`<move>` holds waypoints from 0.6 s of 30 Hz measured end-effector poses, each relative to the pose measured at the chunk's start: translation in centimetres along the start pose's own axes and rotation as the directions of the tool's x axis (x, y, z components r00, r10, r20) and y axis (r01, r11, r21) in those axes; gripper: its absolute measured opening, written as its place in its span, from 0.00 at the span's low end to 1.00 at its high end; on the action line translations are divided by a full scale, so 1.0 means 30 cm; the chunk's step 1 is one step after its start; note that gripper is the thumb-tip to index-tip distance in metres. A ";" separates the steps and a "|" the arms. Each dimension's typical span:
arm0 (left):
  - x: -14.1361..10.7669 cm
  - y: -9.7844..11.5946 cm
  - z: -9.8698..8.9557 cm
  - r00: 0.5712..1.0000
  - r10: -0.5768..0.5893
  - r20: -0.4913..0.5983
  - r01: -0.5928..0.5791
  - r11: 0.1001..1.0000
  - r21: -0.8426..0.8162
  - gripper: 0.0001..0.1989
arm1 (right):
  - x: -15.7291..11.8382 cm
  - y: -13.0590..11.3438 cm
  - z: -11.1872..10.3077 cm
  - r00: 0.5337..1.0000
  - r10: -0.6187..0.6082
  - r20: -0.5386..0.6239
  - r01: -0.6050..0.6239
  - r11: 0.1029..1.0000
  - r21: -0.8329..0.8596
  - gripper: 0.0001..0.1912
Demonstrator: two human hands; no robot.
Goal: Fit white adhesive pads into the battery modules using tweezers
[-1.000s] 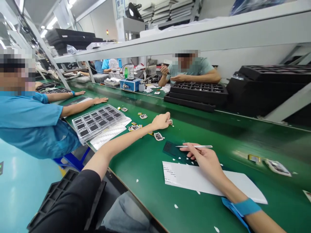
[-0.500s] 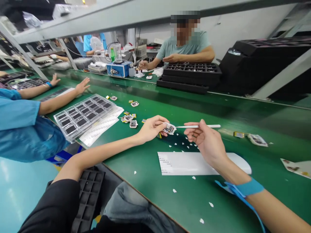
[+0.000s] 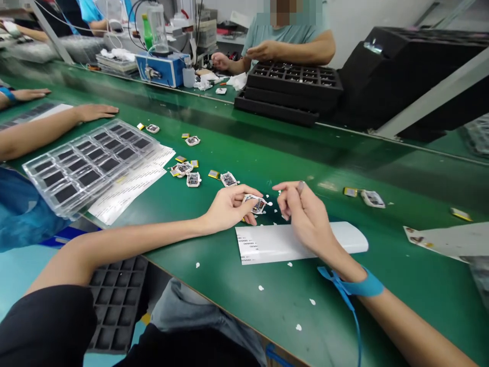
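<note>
Left hand (image 3: pixel 225 209): forearm nearly level across the bench edge; thumb and fingers clamped on a module (image 3: pixel 255 205), face up, white tab at its right end. Module sits between the two hands. Right hand (image 3: pixel 305 211): blue strap (image 3: pixel 367 285) at wrist, palm above a white strip (image 3: pixel 275 247); index finger points left toward the module, the others curled. Cannot tell whether they grip anything. Bench (image 3: pixel 229 288): green, white tabs (image 3: pixel 312 302) scattered. Farther left, loose modules (image 3: pixel 193 179); clear tray (image 3: pixel 44 191) on printed sheets (image 3: pixel 126 196); a co-worker's hand (image 3: pixel 97 111) rests flat. Beyond: blue box (image 3: pixel 162 70), black trays (image 3: pixel 280 104), a person (image 3: pixel 294 38) behind them.
</note>
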State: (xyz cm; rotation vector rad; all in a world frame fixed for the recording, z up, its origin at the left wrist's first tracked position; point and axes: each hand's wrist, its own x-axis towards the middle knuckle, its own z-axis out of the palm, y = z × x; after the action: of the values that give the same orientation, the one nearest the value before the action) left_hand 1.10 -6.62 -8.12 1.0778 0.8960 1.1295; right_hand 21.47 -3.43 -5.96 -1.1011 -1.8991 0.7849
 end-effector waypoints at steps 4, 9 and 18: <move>0.000 -0.014 0.005 0.999 0.033 -0.010 -0.034 0.999 -0.030 0.05 | -0.023 -0.017 0.002 0.990 -0.121 0.070 0.131 0.977 -0.169 0.19; 0.003 -0.014 0.002 1.000 0.011 0.024 -0.010 0.999 -0.038 0.05 | -0.045 0.002 0.013 0.930 -0.348 0.119 0.363 0.818 -0.447 0.11; 0.006 0.002 0.009 0.997 -0.074 -0.011 0.074 0.997 -0.027 0.05 | -0.077 0.036 0.024 0.833 -0.504 0.227 0.518 0.568 -0.640 0.13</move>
State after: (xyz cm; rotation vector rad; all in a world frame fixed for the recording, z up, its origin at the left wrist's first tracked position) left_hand 1.38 -6.50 -8.00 1.0093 0.9205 1.0844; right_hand 22.02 -5.12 -7.92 -0.8313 -2.4344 -0.2918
